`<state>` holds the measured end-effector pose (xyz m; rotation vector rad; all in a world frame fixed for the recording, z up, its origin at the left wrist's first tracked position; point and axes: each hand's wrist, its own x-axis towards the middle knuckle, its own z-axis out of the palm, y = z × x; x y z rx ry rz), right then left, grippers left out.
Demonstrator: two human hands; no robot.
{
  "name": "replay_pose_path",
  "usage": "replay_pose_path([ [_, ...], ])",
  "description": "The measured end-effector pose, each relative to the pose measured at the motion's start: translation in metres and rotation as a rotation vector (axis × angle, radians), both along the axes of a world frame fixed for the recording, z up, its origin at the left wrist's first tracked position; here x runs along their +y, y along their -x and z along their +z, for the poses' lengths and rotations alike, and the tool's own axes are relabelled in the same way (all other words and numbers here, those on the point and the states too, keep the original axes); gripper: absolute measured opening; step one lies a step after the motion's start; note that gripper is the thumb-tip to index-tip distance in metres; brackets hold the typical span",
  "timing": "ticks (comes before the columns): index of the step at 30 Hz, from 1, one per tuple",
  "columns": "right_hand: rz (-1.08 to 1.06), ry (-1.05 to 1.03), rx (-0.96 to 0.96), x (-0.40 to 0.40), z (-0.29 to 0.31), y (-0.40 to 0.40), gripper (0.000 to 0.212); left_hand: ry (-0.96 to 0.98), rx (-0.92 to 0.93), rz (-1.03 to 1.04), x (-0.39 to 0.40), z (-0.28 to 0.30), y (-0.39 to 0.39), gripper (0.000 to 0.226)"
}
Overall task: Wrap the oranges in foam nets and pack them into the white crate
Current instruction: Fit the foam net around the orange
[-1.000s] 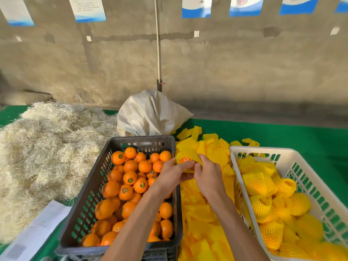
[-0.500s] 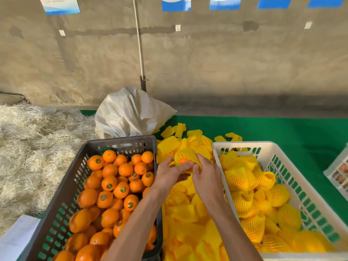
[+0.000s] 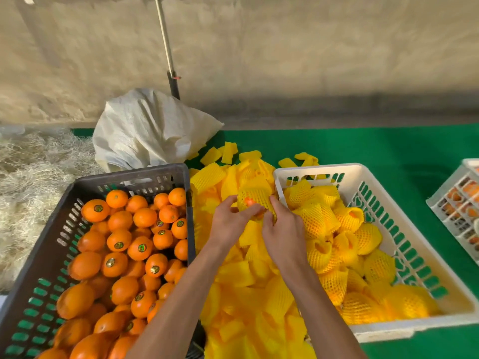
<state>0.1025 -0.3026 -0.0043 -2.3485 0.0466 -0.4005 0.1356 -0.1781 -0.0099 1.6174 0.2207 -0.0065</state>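
Mid-wrap here: our left hand (image 3: 229,220) and right hand (image 3: 283,233) both pinching foam net (image 3: 255,196) round orange (image 3: 250,202), held over loose net pile (image 3: 248,281), just beside white crate (image 3: 373,182). Bit of peel showing. Next, we reckon: tug net closed, swing right, set among wrapped ones.
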Motion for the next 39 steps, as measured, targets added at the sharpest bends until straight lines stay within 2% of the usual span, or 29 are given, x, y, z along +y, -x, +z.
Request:
replay_pose_path([
  [2, -0.040, 0.000, -0.034, -0.011, 0.003, 0.006, 0.044, -0.020, -0.026, 0.010, -0.017, -0.002, -0.002, 0.033],
  [5, -0.111, -0.048, -0.092, -0.037, 0.005, 0.016, 0.043, -0.081, -0.084, -0.040, -0.051, -0.001, -0.001, 0.060],
  [8, -0.145, -0.076, -0.103, -0.069, 0.001, 0.027, 0.047, -0.075, -0.154, -0.148, -0.087, -0.001, 0.002, 0.056],
  [11, -0.216, -0.113, -0.090, -0.100, -0.010, 0.043, 0.048, -0.058, -0.093, -0.276, -0.118, -0.004, 0.011, 0.060],
  [16, -0.258, -0.115, -0.071, -0.130, -0.025, 0.064, 0.045, 0.025, -0.029, -0.427, -0.157, -0.015, 0.026, 0.031],
  [19, -0.227, -0.124, -0.084, -0.127, -0.028, 0.064, 0.042, -0.028, -0.093, -0.416, -0.163, -0.017, 0.030, 0.025],
  [25, -0.069, -0.159, -0.059, -0.082, -0.028, 0.052, 0.038, -0.039, -0.063, -0.271, -0.102, -0.015, 0.032, 0.018],
  [32, 0.138, -0.059, 0.029, 0.007, -0.040, 0.020, 0.039, -0.060, -0.017, 0.019, 0.015, -0.018, 0.035, 0.012],
  [36, 0.281, 0.146, 0.167, 0.050, -0.065, 0.001, 0.044, -0.107, 0.055, 0.121, 0.052, -0.023, 0.029, 0.022],
  [39, 0.307, 0.283, 0.327, 0.073, -0.087, -0.013, 0.050, -0.179, 0.186, 0.080, 0.051, -0.024, 0.007, 0.031],
])
